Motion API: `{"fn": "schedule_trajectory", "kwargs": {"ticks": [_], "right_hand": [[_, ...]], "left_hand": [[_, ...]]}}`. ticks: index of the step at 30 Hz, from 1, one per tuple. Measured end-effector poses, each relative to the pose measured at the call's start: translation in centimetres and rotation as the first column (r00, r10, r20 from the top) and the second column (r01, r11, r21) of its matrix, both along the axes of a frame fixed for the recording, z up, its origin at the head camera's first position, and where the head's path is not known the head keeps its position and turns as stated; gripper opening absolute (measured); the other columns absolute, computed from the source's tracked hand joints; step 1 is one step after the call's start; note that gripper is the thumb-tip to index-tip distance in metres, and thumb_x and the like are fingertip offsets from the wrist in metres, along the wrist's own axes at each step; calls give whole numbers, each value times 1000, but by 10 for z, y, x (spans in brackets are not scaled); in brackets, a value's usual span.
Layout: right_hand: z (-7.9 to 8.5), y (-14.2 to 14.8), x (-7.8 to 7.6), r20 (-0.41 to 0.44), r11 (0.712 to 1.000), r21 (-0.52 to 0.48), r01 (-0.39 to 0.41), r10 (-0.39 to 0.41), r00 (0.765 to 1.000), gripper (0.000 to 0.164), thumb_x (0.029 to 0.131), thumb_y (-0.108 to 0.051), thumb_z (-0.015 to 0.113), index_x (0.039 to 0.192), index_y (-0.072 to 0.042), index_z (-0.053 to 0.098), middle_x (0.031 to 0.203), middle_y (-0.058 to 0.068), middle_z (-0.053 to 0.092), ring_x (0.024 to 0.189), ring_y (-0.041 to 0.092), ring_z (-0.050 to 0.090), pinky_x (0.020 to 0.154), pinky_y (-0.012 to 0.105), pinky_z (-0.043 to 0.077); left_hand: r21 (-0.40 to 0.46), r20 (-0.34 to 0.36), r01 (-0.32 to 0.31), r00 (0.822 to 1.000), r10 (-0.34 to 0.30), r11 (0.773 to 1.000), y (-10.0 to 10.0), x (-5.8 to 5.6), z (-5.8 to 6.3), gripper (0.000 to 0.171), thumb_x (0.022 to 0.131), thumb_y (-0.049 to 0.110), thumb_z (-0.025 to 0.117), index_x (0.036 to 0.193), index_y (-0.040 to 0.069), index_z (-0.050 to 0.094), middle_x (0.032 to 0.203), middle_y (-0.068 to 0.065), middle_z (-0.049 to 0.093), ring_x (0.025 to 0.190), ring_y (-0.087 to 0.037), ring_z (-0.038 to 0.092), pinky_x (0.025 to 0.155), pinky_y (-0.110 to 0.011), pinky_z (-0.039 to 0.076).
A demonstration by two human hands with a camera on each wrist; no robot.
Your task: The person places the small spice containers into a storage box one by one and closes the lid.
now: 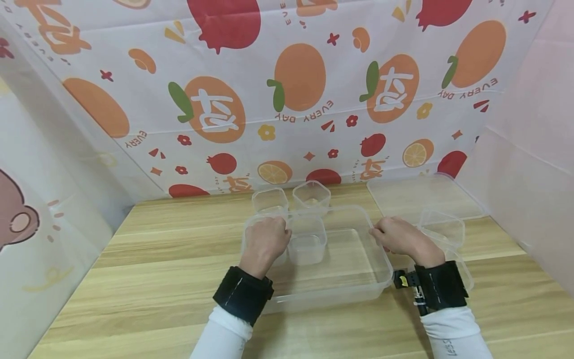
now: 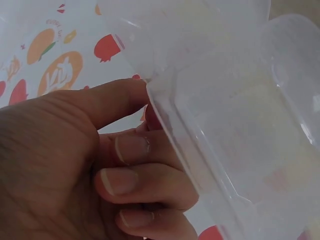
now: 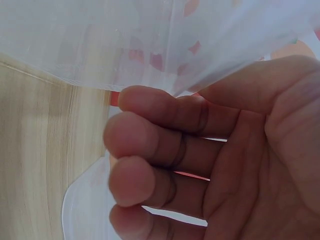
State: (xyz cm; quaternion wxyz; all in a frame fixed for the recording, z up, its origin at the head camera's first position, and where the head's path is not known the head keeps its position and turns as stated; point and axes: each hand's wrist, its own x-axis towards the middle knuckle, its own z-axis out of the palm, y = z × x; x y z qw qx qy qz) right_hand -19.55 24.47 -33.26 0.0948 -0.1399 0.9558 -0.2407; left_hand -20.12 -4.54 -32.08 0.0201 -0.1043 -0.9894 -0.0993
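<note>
A large clear plastic container point(image 1: 345, 257) stands on the table. A small clear square container point(image 1: 307, 244) is inside it, towards its left. At the large container's left side my left hand point(image 1: 265, 244) pinches a clear plastic edge between thumb and curled fingers; the hand hides part of that edge in the head view. My right hand point(image 1: 401, 238) grips the large container's right rim. In the right wrist view, thumb and index finger pinch its translucent wall point(image 3: 125, 40), and the other fingers curl below.
Two small clear containers point(image 1: 270, 200) point(image 1: 311, 193) stand behind the large one. More clear containers point(image 1: 444, 228) point(image 1: 459, 267) sit right of my right hand. A flat clear lid point(image 1: 426, 192) lies at the back right. A fruit-print cloth point(image 1: 300, 77) hangs behind the wooden table point(image 1: 179, 269).
</note>
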Motion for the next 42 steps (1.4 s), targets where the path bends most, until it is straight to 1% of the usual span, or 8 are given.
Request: {"fn": "schedule_trajectory", "kwargs": {"ticks": [8, 11, 17, 23, 29, 33, 38, 42], "right_hand": [[0, 0, -1, -15, 1000, 7, -9, 9, 1000, 40, 106, -13, 50, 67, -7, 58, 52, -3, 42, 47, 12, 36, 51, 29, 33], [1, 0, -1, -25, 1000, 4, -15, 16, 1000, 40, 106, -13, 51, 66, -7, 58, 52, -3, 42, 47, 11, 36, 51, 29, 33], [1, 0, 0, -31, 1000, 2, -13, 13, 999, 41, 106, -14, 51, 66, -7, 58, 52, -3, 42, 47, 11, 36, 51, 30, 33], [1, 0, -2, -16, 1000, -1, -4, 4, 1000, 39, 106, -14, 50, 68, -6, 60, 53, -3, 43, 47, 12, 37, 50, 29, 33], [0, 1, -2, -9, 1000, 3, -1, 1, 1000, 39, 106, -14, 50, 68, -6, 59, 53, -2, 43, 47, 12, 36, 51, 29, 33], [0, 1, -2, -3, 1000, 4, 5, -5, 1000, 39, 106, -14, 50, 69, -5, 60, 53, -2, 42, 47, 12, 36, 51, 29, 33], [-1, 1, -2, -10, 1000, 2, -6, 6, 1000, 40, 106, -14, 49, 67, -6, 58, 53, -3, 42, 47, 12, 36, 51, 30, 33], [0, 1, -2, 0, 1000, 5, 2, -2, 1000, 39, 106, -14, 49, 69, -5, 60, 54, -2, 42, 48, 13, 36, 52, 30, 33]], "left_hand": [[51, 36, 45, 998, -47, 998, -5, 0, 2, 44, 95, 29, 72, 60, 10, 54, 54, 2, 32, 48, -13, 36, 47, -28, 25], [64, 47, 58, 997, -61, 996, -5, 0, 2, 41, 94, 29, 74, 62, 9, 58, 54, 2, 32, 48, -13, 35, 47, -27, 25], [28, 13, 64, 998, -65, 998, -3, 0, 2, 28, 95, 21, 72, 73, 5, 66, 56, 0, 38, 49, -15, 41, 48, -27, 28], [-21, -22, 42, 999, -42, 999, -1, -2, -1, 34, 97, 16, 66, 64, 7, 61, 55, -1, 41, 48, -17, 43, 47, -28, 29], [-47, -34, 47, 998, -48, 998, 1, 1, 1, 32, 97, 14, 63, 65, 9, 61, 54, 0, 42, 47, -16, 43, 46, -28, 31], [-64, -32, 43, 998, -45, 997, 2, 0, -1, 35, 98, 16, 63, 63, 9, 61, 54, 0, 42, 48, -17, 44, 46, -29, 32], [-71, -16, 31, 999, -32, 997, 2, -5, -6, 38, 98, 16, 62, 61, 10, 57, 56, 0, 42, 50, -18, 45, 46, -30, 32], [-70, 1, 24, 1000, -24, 997, 3, -6, -6, 38, 99, 18, 63, 62, 10, 59, 56, 0, 42, 50, -18, 45, 47, -30, 31]]}}
